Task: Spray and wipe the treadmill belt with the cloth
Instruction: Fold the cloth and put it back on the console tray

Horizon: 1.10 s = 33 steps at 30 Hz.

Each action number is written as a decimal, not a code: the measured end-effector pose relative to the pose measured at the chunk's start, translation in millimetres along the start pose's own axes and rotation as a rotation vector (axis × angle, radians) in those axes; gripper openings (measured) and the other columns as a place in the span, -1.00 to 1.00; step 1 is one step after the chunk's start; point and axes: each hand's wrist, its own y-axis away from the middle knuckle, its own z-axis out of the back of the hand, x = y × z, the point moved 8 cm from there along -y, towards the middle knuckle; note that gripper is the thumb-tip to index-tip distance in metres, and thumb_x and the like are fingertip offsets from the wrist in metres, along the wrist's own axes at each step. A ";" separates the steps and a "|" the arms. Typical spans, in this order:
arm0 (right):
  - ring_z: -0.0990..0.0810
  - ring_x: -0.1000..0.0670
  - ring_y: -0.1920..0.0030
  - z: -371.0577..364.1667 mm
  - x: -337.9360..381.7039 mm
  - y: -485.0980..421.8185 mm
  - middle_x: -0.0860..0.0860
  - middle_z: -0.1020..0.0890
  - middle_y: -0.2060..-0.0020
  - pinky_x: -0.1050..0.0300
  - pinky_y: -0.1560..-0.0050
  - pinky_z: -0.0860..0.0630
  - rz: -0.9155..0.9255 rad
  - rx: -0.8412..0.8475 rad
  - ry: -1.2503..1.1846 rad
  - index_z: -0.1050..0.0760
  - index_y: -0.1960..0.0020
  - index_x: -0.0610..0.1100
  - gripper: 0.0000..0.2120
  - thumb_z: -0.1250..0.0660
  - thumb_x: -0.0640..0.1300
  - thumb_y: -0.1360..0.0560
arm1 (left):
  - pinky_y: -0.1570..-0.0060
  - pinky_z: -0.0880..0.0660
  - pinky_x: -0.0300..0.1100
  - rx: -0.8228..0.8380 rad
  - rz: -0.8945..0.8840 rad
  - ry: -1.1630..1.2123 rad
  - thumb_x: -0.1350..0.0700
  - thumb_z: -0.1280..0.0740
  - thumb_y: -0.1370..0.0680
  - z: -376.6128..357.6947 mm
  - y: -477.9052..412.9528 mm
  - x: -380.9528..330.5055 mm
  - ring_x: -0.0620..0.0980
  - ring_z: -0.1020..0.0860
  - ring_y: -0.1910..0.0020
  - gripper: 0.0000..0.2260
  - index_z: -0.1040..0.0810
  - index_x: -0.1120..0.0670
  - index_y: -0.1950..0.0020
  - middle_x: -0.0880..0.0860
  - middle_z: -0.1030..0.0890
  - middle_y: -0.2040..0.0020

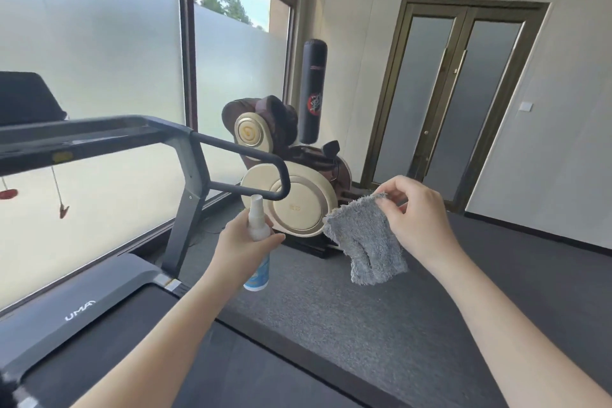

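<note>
Fingers of our left hand (243, 250) wrap the small white plastic spray bottle (257, 225), held upright. Fingertips of our right hand (414, 219) pinch the fluffy grey cloth (364, 242) by its top corner. Both forearms are extended, and the black treadmill belt (99, 338) lies below the left one.

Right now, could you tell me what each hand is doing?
Left hand: grips the spray bottle.
Right hand: pinches the grey cloth.

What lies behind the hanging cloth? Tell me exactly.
Behind the cloth, pinched by the right hand, show the massage chair and grey carpet. The cloth hides the chair's lower front end.
</note>
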 end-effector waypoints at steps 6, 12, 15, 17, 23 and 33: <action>-0.49 0.17 0.31 -17.9 33.0 -13.5 0.19 -0.52 0.33 0.39 0.27 -0.36 0.099 0.060 -0.104 -0.56 0.16 -0.09 -0.91 -0.34 -0.25 -0.47 | 0.16 -0.41 -0.10 -0.146 0.020 -0.021 0.23 -0.49 -0.43 47.2 20.9 -13.3 0.00 -0.47 0.27 -0.83 -0.49 0.14 0.16 0.03 -0.54 0.28; -0.51 0.13 0.28 -44.5 67.8 -25.8 0.16 -0.56 0.28 0.25 0.17 -0.45 0.206 0.118 -0.201 -0.56 0.16 -0.05 -0.93 -0.36 -0.21 -0.46 | 0.12 -0.43 -0.09 -0.324 0.042 -0.048 0.26 -0.48 -0.43 99.9 48.9 -24.2 0.01 -0.49 0.25 -0.85 -0.52 0.13 0.16 0.03 -0.56 0.27; -0.48 0.24 0.28 -63.0 91.0 -28.3 0.07 -0.62 0.22 0.49 0.26 -0.34 0.250 0.148 -0.258 -0.57 0.14 -0.08 -0.95 -0.38 -0.21 -0.46 | 0.11 -0.44 -0.09 -0.405 0.050 -0.073 0.25 -0.49 -0.42 128.8 61.0 -27.0 0.01 -0.50 0.24 -0.85 -0.53 0.17 0.13 0.05 -0.57 0.25; -0.47 0.25 0.29 -76.5 110.0 -28.3 0.03 -0.63 0.22 0.53 0.29 -0.35 0.280 0.166 -0.291 -0.58 0.12 -0.12 -0.96 -0.38 -0.23 -0.46 | 0.09 -0.46 -0.07 -0.454 0.049 -0.108 0.24 -0.49 -0.42 149.3 66.5 -28.1 0.01 -0.50 0.23 -0.85 -0.53 0.16 0.14 0.05 -0.57 0.26; -0.48 0.20 0.29 -126.7 175.8 -28.2 0.06 -0.57 0.25 0.48 0.28 -0.35 0.348 0.205 -0.369 -0.57 0.12 -0.11 -0.94 -0.37 -0.25 -0.46 | 0.06 -0.49 -0.04 -0.537 0.078 -0.139 0.23 -0.48 -0.44 214.9 72.5 -17.6 0.02 -0.52 0.20 -0.85 -0.52 0.13 0.11 0.06 -0.58 0.22; -0.52 0.10 0.20 -217.5 255.7 -18.4 0.07 -0.56 0.23 0.36 0.20 -0.42 0.326 0.175 -0.378 -0.57 0.10 -0.14 -0.96 -0.35 -0.24 -0.47 | 0.08 -0.47 -0.07 -0.481 0.051 -0.095 0.22 -0.49 -0.44 308.2 33.2 25.3 -0.01 -0.49 0.24 -0.83 -0.51 0.09 0.14 0.07 -0.57 0.21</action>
